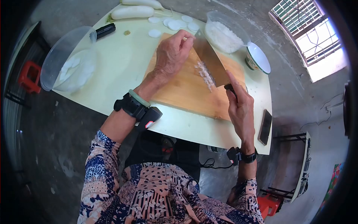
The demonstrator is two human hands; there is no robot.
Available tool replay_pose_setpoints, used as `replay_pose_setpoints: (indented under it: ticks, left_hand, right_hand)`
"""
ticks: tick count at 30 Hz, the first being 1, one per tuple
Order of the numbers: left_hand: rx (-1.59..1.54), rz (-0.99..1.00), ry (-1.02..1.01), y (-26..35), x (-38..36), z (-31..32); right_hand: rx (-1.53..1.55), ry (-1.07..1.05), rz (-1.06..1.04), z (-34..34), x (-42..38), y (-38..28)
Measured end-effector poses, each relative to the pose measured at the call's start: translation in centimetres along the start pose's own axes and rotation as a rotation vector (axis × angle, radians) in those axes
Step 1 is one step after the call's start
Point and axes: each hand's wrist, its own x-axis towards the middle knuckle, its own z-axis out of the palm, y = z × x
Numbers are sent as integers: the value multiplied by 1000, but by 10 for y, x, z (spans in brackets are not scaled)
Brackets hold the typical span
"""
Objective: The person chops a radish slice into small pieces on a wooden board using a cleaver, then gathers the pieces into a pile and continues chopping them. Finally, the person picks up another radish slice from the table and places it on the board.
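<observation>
My right hand point(241, 106) grips the dark handle of a cleaver point(212, 59), its index finger stretched along the broad blade. The blade slants over a wooden cutting board point(175, 93), with finely chopped white bits point(205, 74) along its left edge. My left hand point(174, 52) is closed, fingers curled and thumb pressed in, right beside the blade's far end; I cannot tell what it holds. Beyond the board lie round white radish slices point(174, 25) and whole white radishes point(132, 12). A clear bowl point(223, 35) of chopped white pieces stands behind the cleaver.
At the left, a clear plastic bowl point(84, 76) holds white pieces, with a clear round container piece point(47, 71) tilted beside it. A dark object point(105, 30) lies near the back. To the right are a patterned bowl point(258, 58) and a phone point(265, 127) by the table edge.
</observation>
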Motion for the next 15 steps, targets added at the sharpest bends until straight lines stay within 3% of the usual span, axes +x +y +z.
replay_pose_setpoints:
  ticks: [2, 4, 7, 12, 15]
  left_hand:
    - [-15, -4, -6, 1, -1, 1]
    - [-33, -2, -13, 2, -2, 3]
    - [5, 16, -21, 1, -2, 1]
    - [-25, -36, -46, 6, -3, 0]
    - [-16, 32, -13, -2, -3, 3]
  right_hand:
    - [5, 33, 2, -2, -1, -3]
    - [-157, -168, 139, -4, 1, -4]
    - [4, -38, -21, -2, -4, 4]
    - [-36, -64, 35, -3, -4, 1]
    - [-37, -81, 33, -3, -6, 3]
